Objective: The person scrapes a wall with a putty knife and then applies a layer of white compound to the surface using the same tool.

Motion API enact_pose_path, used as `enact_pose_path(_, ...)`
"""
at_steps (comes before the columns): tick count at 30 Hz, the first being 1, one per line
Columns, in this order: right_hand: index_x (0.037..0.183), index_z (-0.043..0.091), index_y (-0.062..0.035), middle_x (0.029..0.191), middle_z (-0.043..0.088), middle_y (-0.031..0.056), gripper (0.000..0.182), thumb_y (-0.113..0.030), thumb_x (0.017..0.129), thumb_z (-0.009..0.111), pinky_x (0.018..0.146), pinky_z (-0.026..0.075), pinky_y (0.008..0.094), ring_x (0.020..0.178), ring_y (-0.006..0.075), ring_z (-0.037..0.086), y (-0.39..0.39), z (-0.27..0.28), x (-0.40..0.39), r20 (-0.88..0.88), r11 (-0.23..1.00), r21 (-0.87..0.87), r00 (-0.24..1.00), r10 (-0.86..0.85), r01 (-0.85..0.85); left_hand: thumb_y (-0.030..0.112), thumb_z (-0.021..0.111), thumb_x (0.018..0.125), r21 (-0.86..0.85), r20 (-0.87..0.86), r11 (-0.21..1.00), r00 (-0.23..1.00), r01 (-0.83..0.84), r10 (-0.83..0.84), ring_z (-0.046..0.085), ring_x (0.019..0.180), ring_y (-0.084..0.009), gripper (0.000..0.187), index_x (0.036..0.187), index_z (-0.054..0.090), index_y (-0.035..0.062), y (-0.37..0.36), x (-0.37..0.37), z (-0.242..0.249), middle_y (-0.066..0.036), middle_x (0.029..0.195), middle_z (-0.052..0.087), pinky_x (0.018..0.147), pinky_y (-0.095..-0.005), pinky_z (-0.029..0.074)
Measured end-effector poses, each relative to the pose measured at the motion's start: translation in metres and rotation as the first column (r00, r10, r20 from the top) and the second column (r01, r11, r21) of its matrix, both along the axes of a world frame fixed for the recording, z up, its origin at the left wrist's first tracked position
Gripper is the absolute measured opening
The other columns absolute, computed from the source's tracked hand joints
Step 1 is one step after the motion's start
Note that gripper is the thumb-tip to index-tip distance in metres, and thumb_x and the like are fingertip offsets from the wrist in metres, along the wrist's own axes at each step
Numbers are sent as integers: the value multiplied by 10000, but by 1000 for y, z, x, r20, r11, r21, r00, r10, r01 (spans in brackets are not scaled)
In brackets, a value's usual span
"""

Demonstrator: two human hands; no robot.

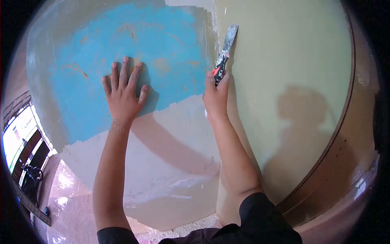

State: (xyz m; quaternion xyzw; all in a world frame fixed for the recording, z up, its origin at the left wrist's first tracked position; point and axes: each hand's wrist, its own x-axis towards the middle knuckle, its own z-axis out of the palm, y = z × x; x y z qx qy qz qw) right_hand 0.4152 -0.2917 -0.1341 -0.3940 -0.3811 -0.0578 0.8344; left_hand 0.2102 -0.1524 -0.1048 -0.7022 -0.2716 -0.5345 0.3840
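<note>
My left hand (124, 95) lies flat with spread fingers on a blue painted patch (170, 53) of the wall, which has orange-brown scuffs. Below that patch runs a pale, smoothed band (170, 142) with a ragged upper edge. Near the inside corner, my right hand (216, 93) is closed around the black and red handle of a putty knife (226, 53). Its metal blade points up and is smeared with white filler. The blade overlaps the yellow-green wall (284, 53) just right of the corner.
Brown wood trim (317, 175) borders the yellow-green wall at right. Whitish debris (191, 225) lies along the wall's foot. On the left, a shiny tiled floor (67, 195) leads to a bright doorway (20, 142) with a parked motorcycle (32, 175).
</note>
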Motion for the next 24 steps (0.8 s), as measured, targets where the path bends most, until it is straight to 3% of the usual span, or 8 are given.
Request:
enact_pose_path(6, 1249, 461, 23, 1172, 567, 156, 361, -262, 1046, 551, 959, 444, 389, 1067, 239, 562, -4, 60, 4, -45, 999, 38, 999, -22, 23, 415, 634, 916, -24, -34, 999, 998, 47, -48, 198, 1556, -309, 688, 1559, 400, 343, 4, -2, -2, -4, 1683, 258, 1236, -602, 138)
enact_pose_path(10, 1268, 448, 27, 1166, 565, 159, 376, -259, 1046, 552, 957, 446, 386, 1069, 247, 565, 8, 22, 9, -8, 994, 39, 995, -100, 101, 443, 633, 922, -13, -71, 997, 994, 80, -81, 177, 1561, -324, 692, 1563, 397, 329, 3, -6, -1, -23, 1689, 238, 1229, -626, 127)
enact_pose_path(12, 1129, 462, -63, 824, 507, 12, 261, -282, 1039, 573, 452, 365, 277, 573, 85, 451, 20, 1, 8, -9, 976, 61, 978, -208, 209, 445, 637, 922, -11, -85, 993, 989, 117, -117, 174, 1561, -329, 694, 1563, 398, 326, 4, -9, -4, -28, 1690, 235, 1226, -632, 126)
enact_pose_path(15, 1138, 464, -63, 835, 512, 12, 261, -283, 1041, 565, 448, 368, 279, 580, 90, 460, 18, 33, 18, -4, 967, 53, 968, -251, 251, 446, 645, 922, -19, -107, 990, 984, 142, -143, 171, 1561, -336, 700, 1564, 395, 324, 5, -13, -3, -35, 1691, 228, 1223, -638, 129)
enact_pose_path(16, 1305, 423, 22, 1151, 566, 144, 414, -262, 1042, 571, 957, 450, 383, 1060, 241, 568, 10, 51, 18, -31, 983, 0, 982, -184, 184, 444, 649, 922, -28, -110, 989, 983, 145, -147, 169, 1561, -338, 703, 1565, 392, 325, 4, -12, -3, -38, 1692, 223, 1223, -638, 132)
enact_pose_path(20, 1303, 416, 12, 1120, 579, 129, 402, -253, 1041, 569, 909, 470, 376, 1014, 234, 586, 5, 63, 2, -71, 991, 33, 989, -130, 133, 439, 656, 917, -39, -129, 986, 978, 163, -167, 169, 1560, -341, 712, 1566, 386, 326, 5, -16, -4, -38, 1694, 216, 1222, -638, 138)
enact_pose_path(22, 1189, 413, -90, 879, 521, 28, 291, -299, 1046, 557, 472, 380, 273, 575, 99, 439, 24, 28, 16, -11, 960, 42, 961, -276, 277, 435, 660, 913, -47, -150, 980, 969, 192, -197, 164, 1561, -341, 717, 1565, 384, 324, 6, -18, -4, -43, 1693, 216, 1222, -640, 139)
enact_pose_path(24, 1199, 401, -96, 900, 524, 34, 289, -293, 1049, 552, 471, 383, 279, 584, 104, 445, 15, 6, 4, -6, 968, -21, 968, -252, 252, 430, 663, 910, -50, -165, 976, 963, 210, -216, 164, 1560, -341, 717, 1563, 388, 323, 7, -22, -5, -44, 1692, 218, 1221, -642, 140)
